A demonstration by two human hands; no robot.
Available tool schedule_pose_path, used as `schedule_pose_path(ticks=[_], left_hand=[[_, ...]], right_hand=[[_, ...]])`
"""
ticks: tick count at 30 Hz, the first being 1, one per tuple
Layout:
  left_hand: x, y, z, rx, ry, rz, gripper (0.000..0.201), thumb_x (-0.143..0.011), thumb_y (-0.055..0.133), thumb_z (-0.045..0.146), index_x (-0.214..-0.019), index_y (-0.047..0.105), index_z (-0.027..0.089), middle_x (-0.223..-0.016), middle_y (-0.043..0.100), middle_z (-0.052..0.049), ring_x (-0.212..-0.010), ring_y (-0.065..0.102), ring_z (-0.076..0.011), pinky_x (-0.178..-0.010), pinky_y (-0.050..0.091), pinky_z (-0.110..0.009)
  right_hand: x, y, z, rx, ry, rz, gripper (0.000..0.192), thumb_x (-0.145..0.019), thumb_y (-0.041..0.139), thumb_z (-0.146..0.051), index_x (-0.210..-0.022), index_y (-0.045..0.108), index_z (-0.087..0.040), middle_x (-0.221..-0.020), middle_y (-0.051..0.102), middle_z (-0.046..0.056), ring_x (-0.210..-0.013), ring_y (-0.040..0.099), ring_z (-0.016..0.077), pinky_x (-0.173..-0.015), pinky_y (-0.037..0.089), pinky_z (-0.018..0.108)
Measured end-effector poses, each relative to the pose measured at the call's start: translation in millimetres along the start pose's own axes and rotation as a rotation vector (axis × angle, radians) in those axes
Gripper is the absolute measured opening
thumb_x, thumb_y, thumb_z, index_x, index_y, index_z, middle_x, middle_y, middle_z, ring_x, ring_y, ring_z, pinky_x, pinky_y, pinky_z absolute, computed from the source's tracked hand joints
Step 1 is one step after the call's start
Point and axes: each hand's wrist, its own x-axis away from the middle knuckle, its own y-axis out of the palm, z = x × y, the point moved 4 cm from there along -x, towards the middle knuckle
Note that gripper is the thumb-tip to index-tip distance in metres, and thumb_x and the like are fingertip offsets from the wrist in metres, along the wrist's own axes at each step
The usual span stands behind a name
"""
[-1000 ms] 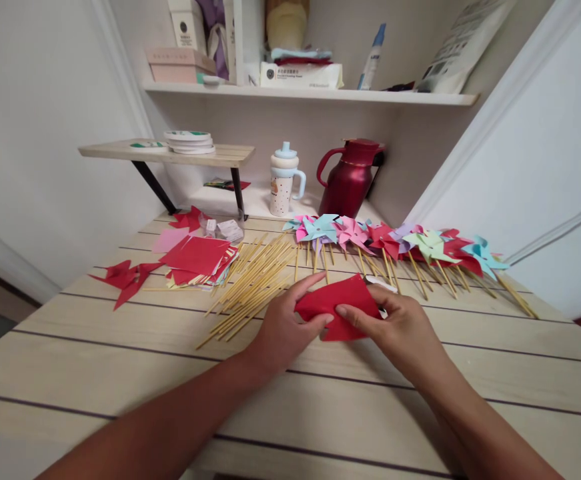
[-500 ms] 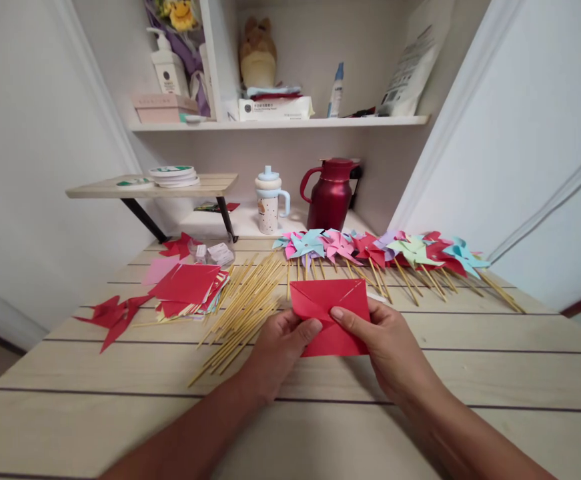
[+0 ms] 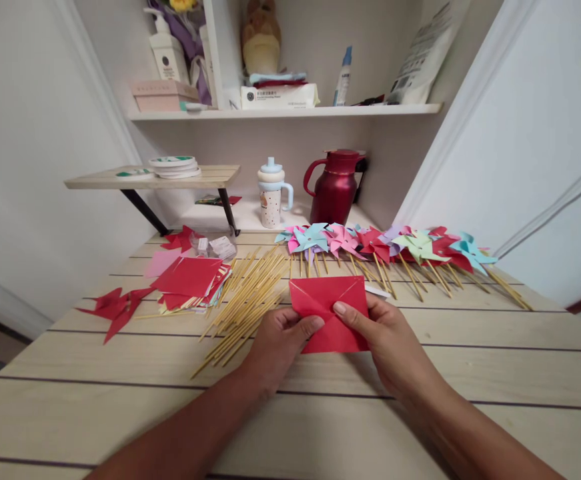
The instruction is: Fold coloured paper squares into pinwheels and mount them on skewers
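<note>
Between my hands is a square of red paper [image 3: 337, 339], held up over the table, with diagonal lines running in from its upper corners. My left hand [image 3: 281, 343] grips its left edge, thumb on top and fingers behind. My right hand [image 3: 383, 337] holds the right edge the same way, its thumb tip near the middle of the sheet. Just left of my left hand lies a loose spread of thin wooden sticks [image 3: 243, 307]. Beyond the paper, a row of finished paper pinwheels [image 3: 340, 241] in several colours rests on the table.
A stack of coloured paper squares [image 3: 190, 277] lies to the left, with a red cut paper piece [image 3: 117, 307] beside it. Small white pieces sit in a clear container [image 3: 223, 248]. At the back stand a small raised shelf [image 3: 210, 176], a cup [image 3: 271, 200] and a red jug [image 3: 334, 190].
The view has tilted slightly downward, so the shelf items sit higher. Both hands keep their hold on the red paper, with little visible movement.
</note>
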Motion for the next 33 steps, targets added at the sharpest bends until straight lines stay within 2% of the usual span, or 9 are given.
schedule_pose_path(ticks=[4,11,21,27,33], left_hand=[[-0.4,-0.8,0.2,-0.022,0.01,0.011,0.029,-0.071,0.08,0.037,-0.091,0.079,0.017,-0.084,0.077,-0.007,-0.077,0.069,-0.0223,-0.082,0.051,-0.037],[-1.3,-4.4,-1.1,-0.103,0.028,0.096,0.028,-0.067,0.082,0.04,-0.077,0.076,0.015,-0.074,0.073,-0.006,-0.072,0.066,-0.0222,-0.076,0.05,-0.037],[-1.9,-10.3,-2.6,-0.155,0.057,0.204,0.029,-0.072,0.077,0.043,-0.076,0.074,0.014,-0.075,0.073,-0.005,-0.067,0.063,-0.0189,-0.066,0.048,-0.03],[-3.9,-11.0,-1.7,-0.178,0.075,0.205,0.028,-0.071,0.078,0.04,-0.079,0.076,0.013,-0.072,0.072,-0.006,-0.067,0.063,-0.0194,-0.067,0.049,-0.032],[-2.4,-10.7,-0.3,-0.28,0.112,0.224,0.026,-0.071,0.077,0.04,-0.076,0.076,0.014,-0.07,0.071,-0.005,-0.064,0.061,-0.018,-0.063,0.047,-0.029]], right_hand=[[0.3,-0.2,1.2,0.009,-0.014,-0.018,0.028,-0.075,0.08,-0.041,-0.094,0.074,-0.021,-0.09,0.078,0.004,-0.075,0.07,0.0201,-0.071,0.055,0.033],[0.4,2.0,2.5,-0.011,0.017,-0.042,0.029,-0.074,0.08,-0.041,-0.096,0.074,-0.023,-0.089,0.078,0.004,-0.075,0.07,0.0208,-0.073,0.055,0.034],[1.8,3.5,4.6,-0.046,0.065,-0.054,0.027,-0.078,0.077,-0.04,-0.097,0.074,-0.021,-0.084,0.078,0.004,-0.069,0.07,0.0196,-0.066,0.055,0.031],[3.4,3.4,6.3,-0.034,0.087,-0.078,0.022,-0.082,0.074,-0.041,-0.095,0.075,-0.024,-0.084,0.079,0.003,-0.063,0.069,0.0186,-0.06,0.054,0.03],[4.1,5.7,3.4,-0.017,0.072,-0.079,0.026,-0.078,0.078,-0.041,-0.096,0.076,-0.024,-0.092,0.079,0.005,-0.075,0.073,0.0224,-0.07,0.057,0.033]])
